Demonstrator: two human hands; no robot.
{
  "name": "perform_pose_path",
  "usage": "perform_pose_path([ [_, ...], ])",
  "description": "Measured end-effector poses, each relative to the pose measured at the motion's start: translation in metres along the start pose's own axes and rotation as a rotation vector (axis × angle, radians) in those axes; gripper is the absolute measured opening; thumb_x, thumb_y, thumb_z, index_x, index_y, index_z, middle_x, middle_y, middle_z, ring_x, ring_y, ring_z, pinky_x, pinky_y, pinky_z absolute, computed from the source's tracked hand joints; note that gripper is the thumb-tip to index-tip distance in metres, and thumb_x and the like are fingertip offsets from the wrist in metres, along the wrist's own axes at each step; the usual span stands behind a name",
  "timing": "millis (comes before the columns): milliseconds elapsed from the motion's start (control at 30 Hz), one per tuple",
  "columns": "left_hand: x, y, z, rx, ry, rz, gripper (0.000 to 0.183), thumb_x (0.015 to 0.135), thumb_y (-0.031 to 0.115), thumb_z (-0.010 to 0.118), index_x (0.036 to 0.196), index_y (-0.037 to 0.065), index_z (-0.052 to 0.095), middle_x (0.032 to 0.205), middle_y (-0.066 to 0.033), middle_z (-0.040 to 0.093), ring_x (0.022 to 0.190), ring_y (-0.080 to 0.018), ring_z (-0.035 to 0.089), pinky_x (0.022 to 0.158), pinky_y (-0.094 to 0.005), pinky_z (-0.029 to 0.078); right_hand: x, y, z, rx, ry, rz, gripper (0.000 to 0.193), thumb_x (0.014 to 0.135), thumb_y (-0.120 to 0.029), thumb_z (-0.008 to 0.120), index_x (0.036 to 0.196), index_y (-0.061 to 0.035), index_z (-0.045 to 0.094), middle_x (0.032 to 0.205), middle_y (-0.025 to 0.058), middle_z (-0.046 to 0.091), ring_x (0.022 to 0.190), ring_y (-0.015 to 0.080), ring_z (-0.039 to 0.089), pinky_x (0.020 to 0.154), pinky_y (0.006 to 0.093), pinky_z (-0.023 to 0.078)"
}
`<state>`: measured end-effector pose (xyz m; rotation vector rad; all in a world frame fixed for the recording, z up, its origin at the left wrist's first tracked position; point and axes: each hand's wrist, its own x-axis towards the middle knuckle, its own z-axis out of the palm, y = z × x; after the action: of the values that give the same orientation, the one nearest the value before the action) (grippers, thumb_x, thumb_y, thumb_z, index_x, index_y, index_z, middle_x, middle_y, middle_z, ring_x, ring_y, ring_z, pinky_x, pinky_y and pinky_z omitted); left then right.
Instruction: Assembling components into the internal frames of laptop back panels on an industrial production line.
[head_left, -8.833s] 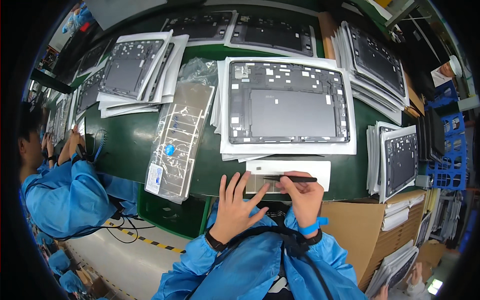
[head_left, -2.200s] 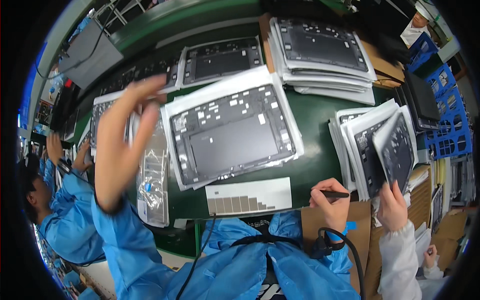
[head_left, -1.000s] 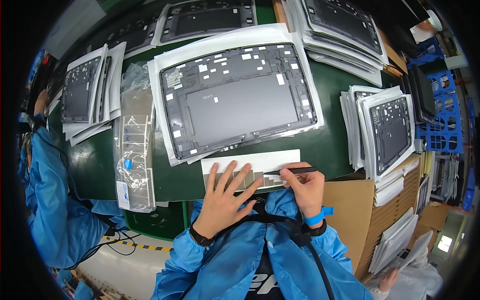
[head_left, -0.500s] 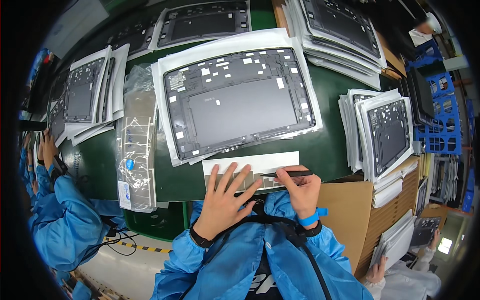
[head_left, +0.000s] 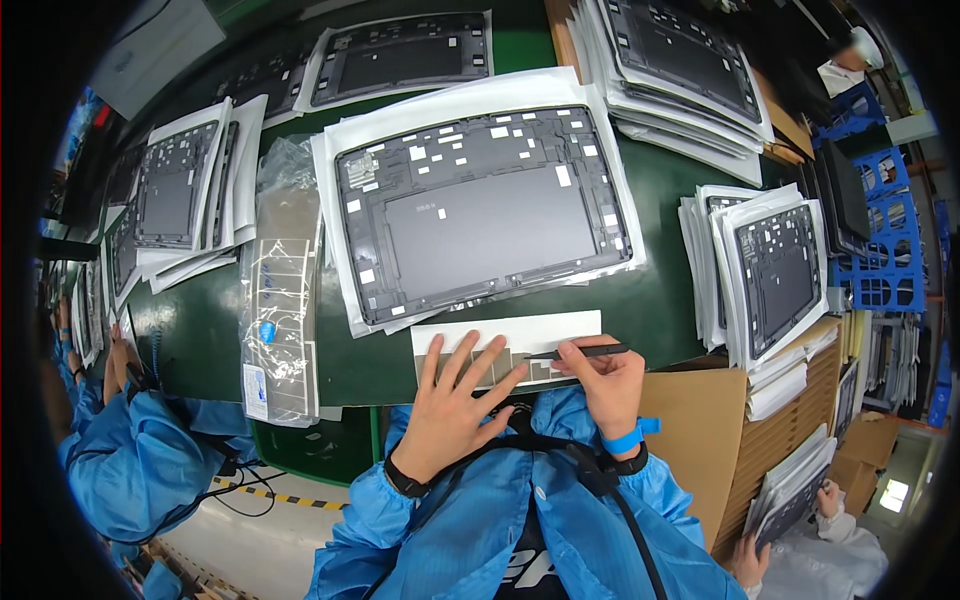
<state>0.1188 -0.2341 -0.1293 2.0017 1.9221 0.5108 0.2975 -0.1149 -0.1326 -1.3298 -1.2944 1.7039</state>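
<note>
My left hand [head_left: 452, 418] lies with fingers spread on a white strip sheet [head_left: 560, 324] at the table's front edge, pressing it down. Grey rectangular pieces run along the lower part of that sheet. Dark pointed tweezers [head_left: 598, 350] are pinched in my right hand [head_left: 610, 388], their tip pointing left, low over the grey pieces. Whether the tip grips a piece is too small to tell. Just beyond the strip, a large dark tablet-shaped housing [head_left: 490, 235] with several small white pads rests on white sheets [head_left: 450, 100].
A clear bag [head_left: 282, 340] of strip sheets lies to the left. Stacks of similar housings with white sheets stand at the left [head_left: 170, 185], back right and right [head_left: 775, 270]. A cardboard box [head_left: 690, 410] is beside my right arm. Co-workers are at both sides.
My hands hold nearly the same pose on the strip, with the tweezers' tip shifted slightly. The whole view has moved a little. At lower right, a co-worker's hands have brought a dark panel against a stack.
</note>
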Motion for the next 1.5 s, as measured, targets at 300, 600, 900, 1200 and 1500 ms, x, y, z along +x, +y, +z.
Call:
perform_pose_path([
  [300, 0.008, 0.002, -0.009, -0.034, 0.035, 0.008, 0.051, 0.082, 0.022, 0.072, 0.131, 0.025, 0.062, 0.142, -0.0093, 0.050, 0.132, -0.0341, 0.043, 0.114, -0.0554, 0.030, 0.010, -0.035, -0.018, 0.073, 0.048, -0.085, 0.012, 0.089, 0.000, 0.071, 0.095, 0.0100, 0.067, 0.083, 0.0145, 0.070, 0.076, 0.0212, 0.072, 0.072, 0.0300, 0.059],
  [600, 0.050, 0.024, -0.072, -0.801, 0.392, -0.182, 0.021, 0.081, 0.001, 0.074, 0.102, 0.003, 0.075, 0.087, -0.0070, 0.069, 0.069, -0.0130, 0.059, 0.061, -0.0256, 0.047, -0.001, -0.090, -0.014, 0.053, -0.137, -0.272, 0.015, 0.080, 0.005, 0.076, 0.094, 0.0055, 0.071, 0.088, 0.0121, 0.072, 0.082, 0.0160, 0.068, 0.077, 0.0267, 0.052],
  [900, 0.059, 0.033, -0.055, -0.966, 0.424, -0.259, 0.011, 0.083, -0.001, 0.073, 0.093, 0.000, 0.075, 0.081, -0.0054, 0.070, 0.065, -0.0072, 0.057, 0.060, -0.0218, 0.045, -0.003, -0.093, -0.008, 0.099, -0.155, -0.283, 0.018, 0.079, 0.005, 0.077, 0.096, 0.0055, 0.071, 0.091, 0.0123, 0.073, 0.084, 0.0157, 0.068, 0.077, 0.0262, 0.052],
  [1200, 0.062, 0.045, -0.048, -1.173, 0.480, -0.305, 0.022, 0.088, -0.006, 0.066, 0.110, -0.005, 0.064, 0.097, -0.0133, 0.068, 0.078, -0.0110, 0.064, 0.071, -0.0241, 0.051, -0.001, -0.080, -0.002, 0.311, -0.070, -0.362, 0.015, 0.082, 0.005, 0.075, 0.096, 0.0071, 0.069, 0.091, 0.0155, 0.071, 0.078, 0.0182, 0.069, 0.072, 0.0287, 0.057],
  [1500, 0.101, -0.002, -0.098, 0.397, 0.090, 0.121, 0.059, 0.084, 0.032, 0.072, 0.139, 0.019, 0.053, 0.147, -0.0104, 0.044, 0.131, -0.0321, 0.044, 0.109, -0.0499, 0.035, 0.132, -0.153, -0.016, 0.130, 0.066, -0.472, 0.021, 0.089, -0.013, 0.074, 0.092, 0.0071, 0.068, 0.078, 0.0129, 0.070, 0.070, 0.0192, 0.071, 0.063, 0.0264, 0.057],
])
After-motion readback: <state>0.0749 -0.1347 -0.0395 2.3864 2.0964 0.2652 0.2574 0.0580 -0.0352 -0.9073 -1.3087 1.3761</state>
